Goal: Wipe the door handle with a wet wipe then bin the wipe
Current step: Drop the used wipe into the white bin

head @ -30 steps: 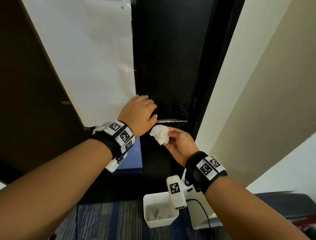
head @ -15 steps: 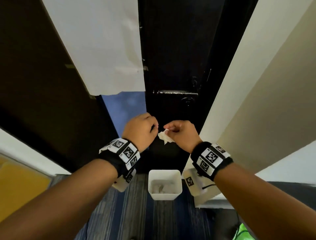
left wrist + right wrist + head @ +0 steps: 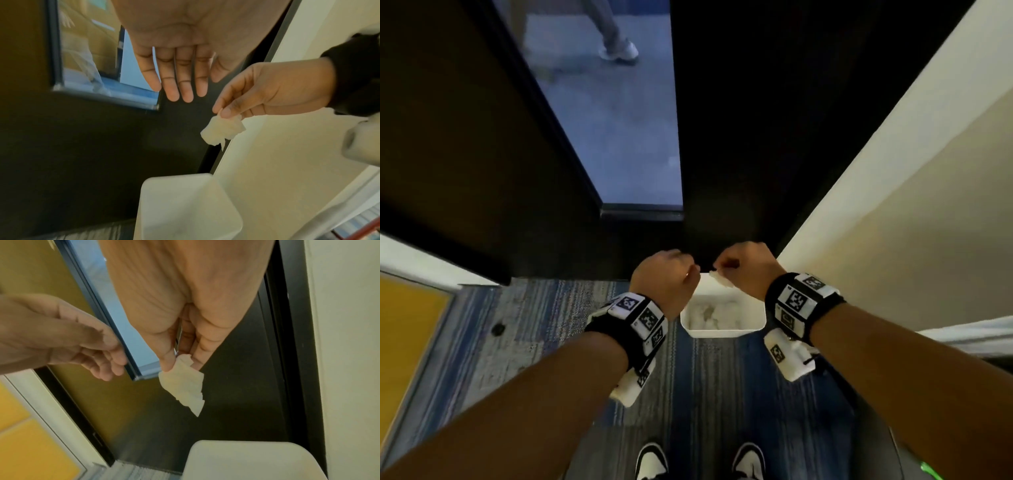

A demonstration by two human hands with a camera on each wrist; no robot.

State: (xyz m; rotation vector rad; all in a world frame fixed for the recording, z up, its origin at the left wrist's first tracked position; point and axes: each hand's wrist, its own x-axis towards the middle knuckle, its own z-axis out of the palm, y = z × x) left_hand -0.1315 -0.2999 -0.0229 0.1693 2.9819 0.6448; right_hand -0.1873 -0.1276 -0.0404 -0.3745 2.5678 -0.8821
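Note:
My right hand (image 3: 743, 267) pinches a crumpled white wet wipe (image 3: 720, 278) between thumb and fingertips; the wipe (image 3: 183, 386) dangles above the white bin (image 3: 722, 330) on the floor. In the left wrist view the wipe (image 3: 223, 129) hangs over the bin's rim (image 3: 185, 203). My left hand (image 3: 666, 277) hovers just left of it, holding nothing, its fingers (image 3: 180, 78) straight and relaxed. The door handle is out of view. The bin holds several used wipes.
The dark door (image 3: 739, 137) stands ahead with a glass panel (image 3: 619, 120) to its left, through which another person's foot (image 3: 619, 51) shows. A cream wall (image 3: 893, 205) is on the right. Striped blue carpet (image 3: 705, 394) and my own shoes (image 3: 650, 462) lie below.
Both hands have dropped from the door handle down to just above the bin. My view has tilted down, so the handle is gone from sight. The wipe stays pinched in my right hand.

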